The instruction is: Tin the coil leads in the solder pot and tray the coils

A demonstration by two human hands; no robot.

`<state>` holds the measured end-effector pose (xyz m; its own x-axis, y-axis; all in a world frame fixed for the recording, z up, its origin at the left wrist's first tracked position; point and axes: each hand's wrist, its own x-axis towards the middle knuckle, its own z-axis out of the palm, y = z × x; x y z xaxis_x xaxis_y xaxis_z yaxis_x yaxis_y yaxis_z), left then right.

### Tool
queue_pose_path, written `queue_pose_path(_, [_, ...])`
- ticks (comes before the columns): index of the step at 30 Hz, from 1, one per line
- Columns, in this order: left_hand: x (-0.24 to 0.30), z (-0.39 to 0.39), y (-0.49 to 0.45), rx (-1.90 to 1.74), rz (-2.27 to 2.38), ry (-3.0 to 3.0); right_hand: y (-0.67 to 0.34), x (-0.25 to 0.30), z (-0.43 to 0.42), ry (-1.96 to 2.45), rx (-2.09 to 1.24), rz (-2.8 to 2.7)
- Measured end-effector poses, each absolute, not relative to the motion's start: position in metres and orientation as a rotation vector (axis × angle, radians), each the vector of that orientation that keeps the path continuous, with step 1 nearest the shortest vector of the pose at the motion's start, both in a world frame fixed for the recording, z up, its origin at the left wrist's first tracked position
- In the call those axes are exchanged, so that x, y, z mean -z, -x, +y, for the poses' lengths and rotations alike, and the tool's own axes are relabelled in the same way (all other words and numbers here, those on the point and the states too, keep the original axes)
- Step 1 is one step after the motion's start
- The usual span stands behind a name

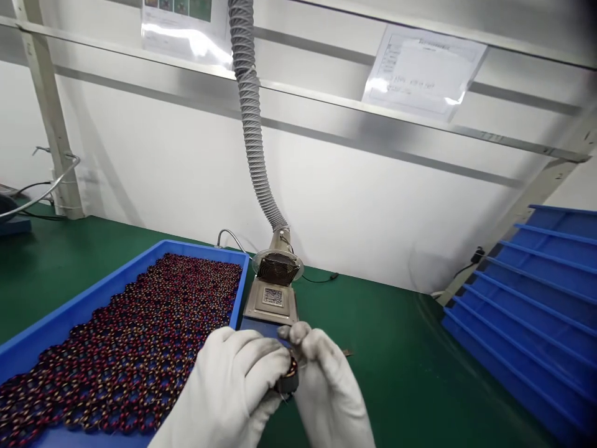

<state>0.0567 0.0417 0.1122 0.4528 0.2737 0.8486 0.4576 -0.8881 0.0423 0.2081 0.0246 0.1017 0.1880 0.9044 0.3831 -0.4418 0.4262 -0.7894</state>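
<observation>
My left hand (pixel 240 379), in a white glove, is closed around a small black wire-wound stator (pixel 290 378) with coppery windings on top. Thin wire ends stick out below it. Close beside its right side is my right hand (pixel 321 367), also gloved, with darkened fingertips bent and pinched together near the stator's upper edge. Whether a wire or something else sits in that pinch is too small to tell. To the left, a blue tray (pixel 245 280) holds many similar ring-shaped stators (pixel 140 348) with red and gold windings, packed side by side.
Behind my hands stands a metal solder pot-like device (pixel 271 305) under a round fume hood (pixel 278 266) on a grey flexible duct (pixel 252 118). Stacked blue trays (pixel 527 298) lean at the right of the green table (pixel 382 367). Paper sheets (pixel 422 71) hang from the rail above.
</observation>
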Motion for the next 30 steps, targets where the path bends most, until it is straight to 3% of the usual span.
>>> queue_pose_path(7, [-0.102,0.044,-0.053,1.45,-0.748,2.401,-0.196,-0.095,0.019,0.718,-1.142,-0.942])
queue_pose_path(14, [-0.106,0.047,-0.048,1.642,-0.787,2.705,-0.187,-0.084,0.025,0.592,-1.361,-0.797])
queue_pose_path(19, [-0.102,0.049,-0.051,2.212,-0.796,2.778,-0.186,-0.084,0.025,0.6,-1.409,-0.819])
queue_pose_path(23, [-0.103,0.05,-0.047,2.788,-1.151,2.534,-0.19,-0.079,0.027,0.617,-1.486,-0.81])
queue_pose_path(27, [-0.113,0.047,-0.05,2.428,-1.297,2.944,-0.191,-0.076,0.029,0.622,-1.51,-0.74])
queue_pose_path(30, [-0.114,0.043,-0.058,2.634,-1.135,2.96,-0.189,-0.076,0.026,0.617,-1.496,-0.736])
